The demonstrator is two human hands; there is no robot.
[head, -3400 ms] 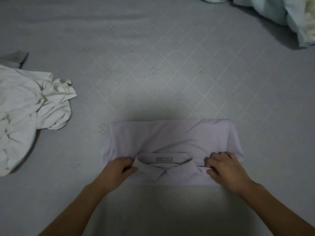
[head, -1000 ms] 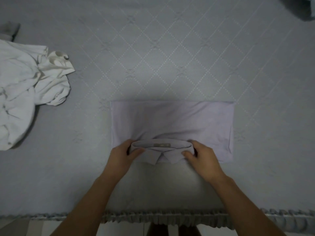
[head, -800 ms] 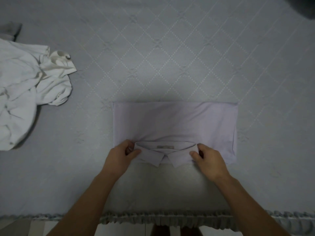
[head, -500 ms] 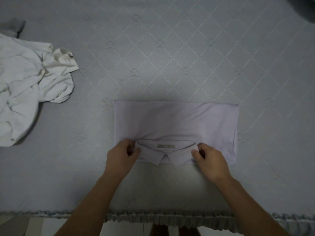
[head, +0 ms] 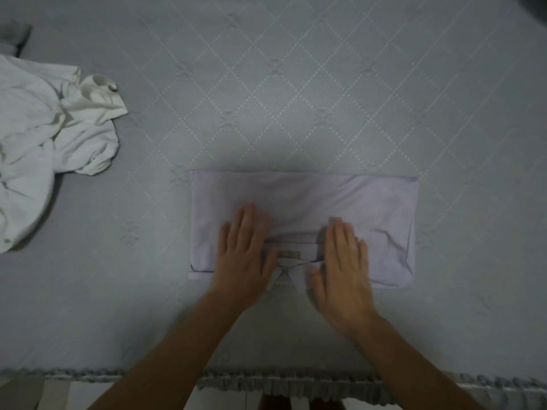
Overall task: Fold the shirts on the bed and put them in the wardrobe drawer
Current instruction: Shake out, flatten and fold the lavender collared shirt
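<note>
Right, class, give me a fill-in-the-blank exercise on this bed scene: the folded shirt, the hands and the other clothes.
1. Both the left hand and the right hand lie ____ on the folded shirt.
2. The folded shirt's colour is pale ____.
3. The crumpled white shirt lies to the ____ of the folded one.
4. Between the two hands shows the shirt's ____.

Missing words: flat; lilac; left; collar

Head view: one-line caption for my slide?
Both hands, left and right, press flat on folded lilac shirt on bed.
</note>
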